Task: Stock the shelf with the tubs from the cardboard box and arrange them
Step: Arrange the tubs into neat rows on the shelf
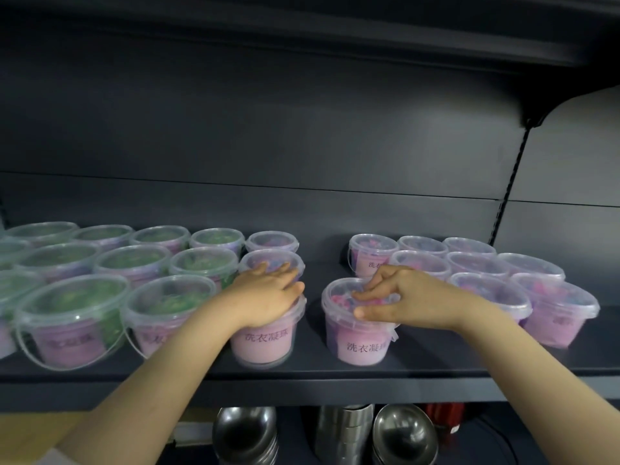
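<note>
A dark grey back panel (268, 129) rises behind — slotted upright (513, 182) at right, steel bowls (404, 434) below.

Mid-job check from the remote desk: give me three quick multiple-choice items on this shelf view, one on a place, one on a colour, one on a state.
1. The left hand rests on:
A) the lid of the front pink tub
B) nothing, it hovers
C) the other arm

2. The far-left tubs hold contents that look:
A) yellow
B) green
C) orange

3. The gripped tub under the right hand is:
A) lying on its side
B) lidless
C) upright with its lid on

Answers:
1 A: the palm lies flat on that tub's lid.
2 B: green shows through the clear lids.
3 C: it stands on the shelf, with fingers curled over its closed lid.
</note>
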